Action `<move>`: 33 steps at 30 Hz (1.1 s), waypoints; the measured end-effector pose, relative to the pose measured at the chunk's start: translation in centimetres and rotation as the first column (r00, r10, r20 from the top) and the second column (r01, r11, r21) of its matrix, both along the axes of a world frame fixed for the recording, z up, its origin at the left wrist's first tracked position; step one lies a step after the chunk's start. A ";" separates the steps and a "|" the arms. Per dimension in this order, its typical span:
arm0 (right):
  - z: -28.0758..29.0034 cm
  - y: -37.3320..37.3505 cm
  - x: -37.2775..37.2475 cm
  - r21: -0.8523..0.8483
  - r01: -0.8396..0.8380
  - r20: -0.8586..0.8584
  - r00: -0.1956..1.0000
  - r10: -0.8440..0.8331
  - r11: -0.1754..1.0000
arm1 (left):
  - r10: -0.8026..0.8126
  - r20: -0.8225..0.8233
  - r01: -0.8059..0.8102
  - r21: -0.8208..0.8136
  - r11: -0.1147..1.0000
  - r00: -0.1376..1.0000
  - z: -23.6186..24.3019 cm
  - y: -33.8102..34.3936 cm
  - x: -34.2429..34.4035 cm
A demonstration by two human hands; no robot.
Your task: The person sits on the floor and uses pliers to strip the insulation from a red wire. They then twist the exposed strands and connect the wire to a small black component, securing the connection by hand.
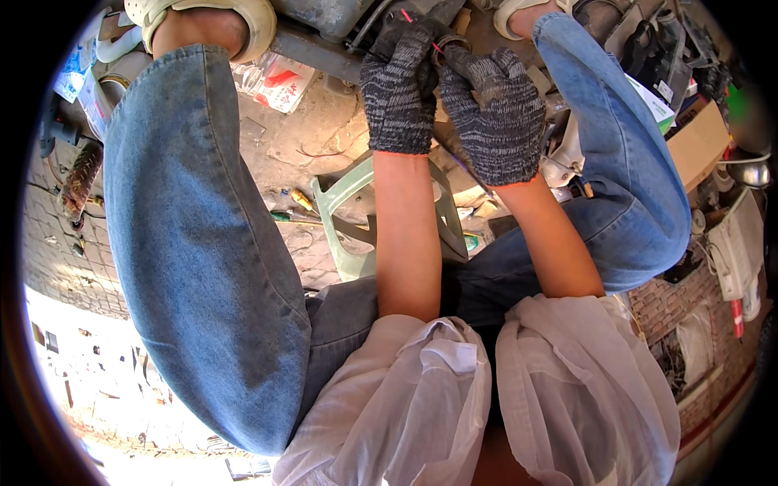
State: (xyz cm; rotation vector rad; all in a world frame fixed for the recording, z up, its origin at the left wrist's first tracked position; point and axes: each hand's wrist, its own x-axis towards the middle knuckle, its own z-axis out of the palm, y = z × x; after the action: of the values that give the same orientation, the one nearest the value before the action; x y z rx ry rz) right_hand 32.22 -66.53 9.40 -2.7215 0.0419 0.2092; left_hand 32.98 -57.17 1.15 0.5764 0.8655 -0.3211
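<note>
At the upper centre of the frame, the left hand (399, 93) and the right hand (496, 113), both in dark grey knitted gloves with orange cuffs, are close together; their fingers are bent, and a thin red wire (438, 48) shows between them; whether the fingertips pinch it, I cannot tell; a grey metal housing (331, 18) is just left of the gloves; below, in the middle, a green plastic stool (344, 186) stands partly behind the left forearm; a cardboard box (698, 146) is at the upper right.
</note>
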 end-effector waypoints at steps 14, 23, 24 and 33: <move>0.5 -1.5 -0.7 0.049 -0.027 0.012 1.000 0.026 0.998 | -0.013 -0.027 0.014 0.050 0.999 1.000 0.1 0.1 1.5; 0.6 -1.1 0.9 0.143 -0.020 0.096 0.995 0.007 0.990 | -0.148 -0.035 0.151 0.097 0.984 0.988 -0.7 0.9 0.9; 0.2 -1.2 0.8 0.155 -0.023 0.088 0.996 0.009 0.988 | -0.151 -0.031 0.154 0.094 0.984 0.988 -0.7 1.0 0.9; -1.0 -1.7 0.3 0.144 -0.045 0.057 0.998 0.037 0.989 | -0.180 -0.030 0.181 0.047 0.982 0.983 0.4 1.6 1.4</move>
State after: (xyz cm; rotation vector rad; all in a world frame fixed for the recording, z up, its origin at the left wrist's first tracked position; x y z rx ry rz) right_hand 32.55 -68.25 8.38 -2.5832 -0.0434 0.1441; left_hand 34.39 -55.58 1.54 0.7003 0.8495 -0.4733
